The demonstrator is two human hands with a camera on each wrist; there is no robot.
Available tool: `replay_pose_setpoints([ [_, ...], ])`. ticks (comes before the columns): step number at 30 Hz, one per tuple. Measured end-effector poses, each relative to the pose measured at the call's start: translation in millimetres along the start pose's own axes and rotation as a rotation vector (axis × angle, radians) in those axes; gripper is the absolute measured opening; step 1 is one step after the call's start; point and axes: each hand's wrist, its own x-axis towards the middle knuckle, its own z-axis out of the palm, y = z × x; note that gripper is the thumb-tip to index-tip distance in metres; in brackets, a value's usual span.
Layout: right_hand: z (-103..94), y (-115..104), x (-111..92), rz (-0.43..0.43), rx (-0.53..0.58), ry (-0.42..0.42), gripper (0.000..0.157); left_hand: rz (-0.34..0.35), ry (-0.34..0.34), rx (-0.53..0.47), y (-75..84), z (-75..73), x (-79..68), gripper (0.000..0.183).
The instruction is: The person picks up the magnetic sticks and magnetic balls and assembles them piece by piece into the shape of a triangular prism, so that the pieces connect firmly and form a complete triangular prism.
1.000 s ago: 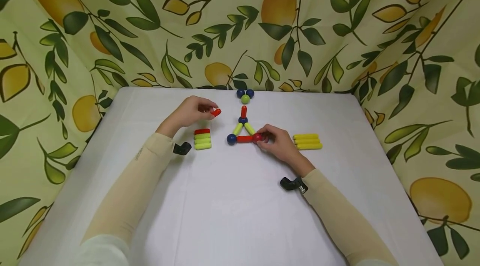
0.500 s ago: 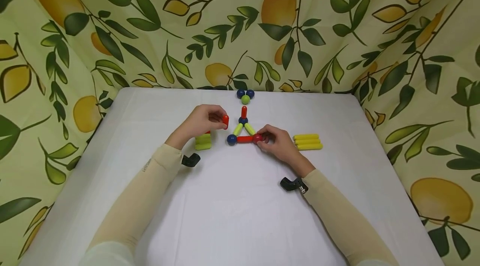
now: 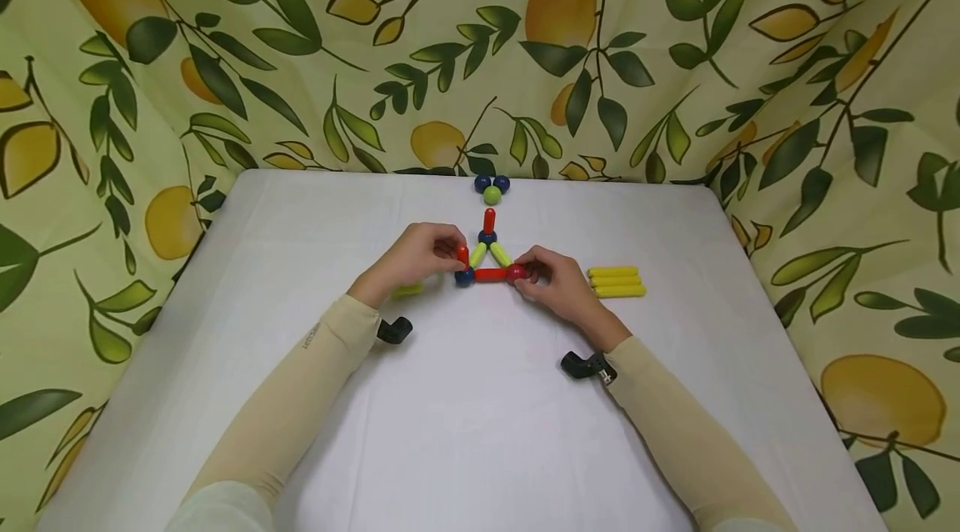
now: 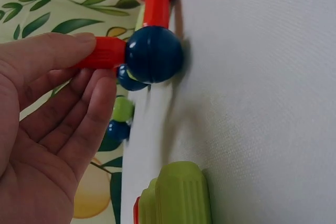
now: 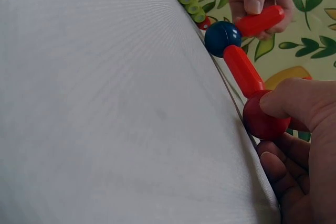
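A triangle of balls and rods lies on the white table, with a red rod (image 3: 491, 274) along its near side. My left hand (image 3: 423, 253) pinches another red rod (image 4: 107, 52), upright, its lower end touching the top of the blue ball (image 4: 154, 54) at the near left corner. At the near right corner, my right hand (image 3: 555, 283) grips the red ball (image 5: 265, 116) between thumb and fingers. The far corner is a blue ball (image 3: 487, 238) with a red rod (image 3: 489, 220) standing on it. Two lime rods (image 3: 500, 253) form the other sides.
Behind the triangle sit two blue balls (image 3: 501, 183) and a green ball (image 3: 492, 196). Several yellow rods (image 3: 617, 282) lie right of my right hand. Lime rods (image 4: 181, 192) lie by my left wrist, mostly hidden in the head view. A patterned cloth (image 3: 450, 57) hangs behind the table.
My left hand has moved right and toward me with the red rod, turning it upright and bringing it onto the near left blue ball. The right hand has stayed on the red ball.
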Motion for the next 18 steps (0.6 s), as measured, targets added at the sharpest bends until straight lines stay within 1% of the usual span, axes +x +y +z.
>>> replay_pose_setpoints([
  [4, 0.1, 0.1, 1.3, 0.000, -0.006, 0.003, 0.028, -0.004, 0.002, 0.026, 1.9, 2.2, -0.2, 0.022],
  [8, -1.0, -1.0, 1.9, 0.015, -0.002, 0.003, 0.028, -0.007, -0.004, 0.026, 5.0, 2.3, 0.8, 0.023],
  [15, 0.3, -1.4, 1.1, 0.027, 0.007, -0.001, 0.028, -0.027, -0.018, 0.032, 4.4, 1.4, 0.1, 0.023],
  [18, 1.1, -1.7, 0.6, 0.023, 0.008, 0.001, 0.028, -0.022, -0.014, 0.037, 3.9, 0.1, 0.2, 0.022],
])
